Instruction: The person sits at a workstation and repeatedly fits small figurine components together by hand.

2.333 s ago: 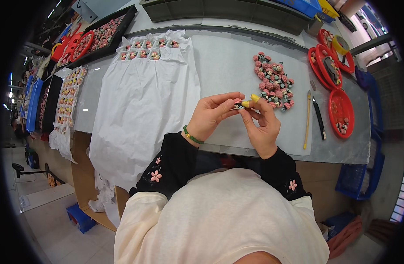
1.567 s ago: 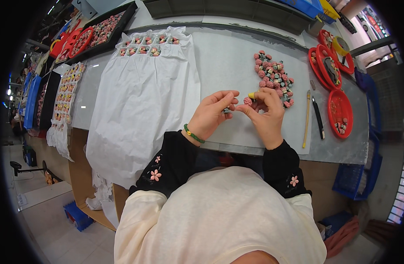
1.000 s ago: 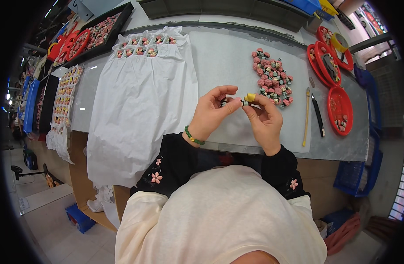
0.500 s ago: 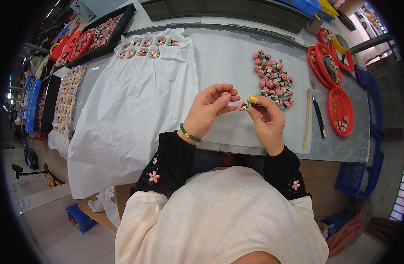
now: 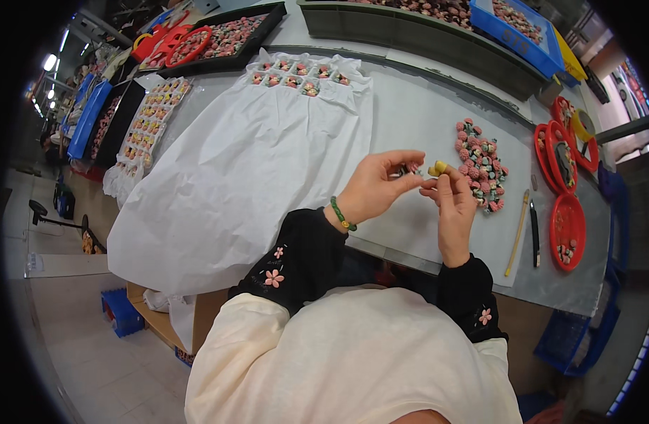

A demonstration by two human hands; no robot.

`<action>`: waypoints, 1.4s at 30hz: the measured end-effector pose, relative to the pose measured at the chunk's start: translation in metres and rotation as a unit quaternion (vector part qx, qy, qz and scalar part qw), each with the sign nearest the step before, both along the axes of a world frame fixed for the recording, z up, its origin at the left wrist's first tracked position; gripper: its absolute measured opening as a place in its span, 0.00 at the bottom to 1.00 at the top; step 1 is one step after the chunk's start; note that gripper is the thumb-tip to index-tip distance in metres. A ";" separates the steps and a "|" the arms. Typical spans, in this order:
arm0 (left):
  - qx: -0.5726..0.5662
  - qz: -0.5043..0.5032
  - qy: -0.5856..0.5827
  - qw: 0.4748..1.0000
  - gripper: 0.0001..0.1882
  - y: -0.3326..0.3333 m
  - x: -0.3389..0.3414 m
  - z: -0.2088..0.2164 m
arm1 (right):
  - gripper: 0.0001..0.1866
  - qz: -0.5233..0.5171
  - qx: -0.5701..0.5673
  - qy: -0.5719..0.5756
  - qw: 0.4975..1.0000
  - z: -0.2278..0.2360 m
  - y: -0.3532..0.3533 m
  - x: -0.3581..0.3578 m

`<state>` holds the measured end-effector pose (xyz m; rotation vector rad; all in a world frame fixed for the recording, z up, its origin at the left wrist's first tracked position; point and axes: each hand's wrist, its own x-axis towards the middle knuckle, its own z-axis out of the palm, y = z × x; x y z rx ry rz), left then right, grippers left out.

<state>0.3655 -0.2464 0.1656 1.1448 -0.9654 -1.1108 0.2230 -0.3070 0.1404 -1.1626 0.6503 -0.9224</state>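
My left hand (image 5: 377,187), with a green beaded bracelet at the wrist, pinches a small pink-topped figurine (image 5: 411,170) between thumb and fingers. Close to its right, my right hand (image 5: 454,210) is closed at the fingertips, a yellow finger cover (image 5: 437,168) on one finger. What those fingertips hold, if anything, is hidden. Beyond my right hand lies a pile of pink and dark figurines (image 5: 480,169) on a white sheet. At the far left, similar figurines sit in the pockets of a white tray (image 5: 326,85), with white paper (image 5: 247,169) spreading toward me.
Right of the pile lie a tan stick (image 5: 517,233) and a black pen-like tool (image 5: 534,233). Red dishes (image 5: 568,233) stand along the right edge. A long grey-green bin (image 5: 409,35) and a blue crate (image 5: 515,39) line the back; a black tray (image 5: 268,32) of figurines stands far left.
The whole view has shifted, so the table things appear farther right. My hands have come closer together; the figurine seen between my right fingertips is no longer clearly visible there.
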 end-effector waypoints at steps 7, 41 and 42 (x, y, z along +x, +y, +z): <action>-0.162 0.284 -0.225 0.918 0.17 -0.015 0.096 0.104 | 0.22 0.242 -0.551 0.104 0.792 0.015 0.056 0.042; 0.209 0.176 -0.707 0.653 0.35 -0.066 0.147 -0.070 | 0.14 0.064 -0.530 0.160 0.830 -0.002 -0.002 0.017; 0.204 0.173 -0.706 0.656 0.35 -0.067 0.146 -0.072 | 0.14 0.034 -0.531 0.176 0.828 -0.002 -0.016 0.014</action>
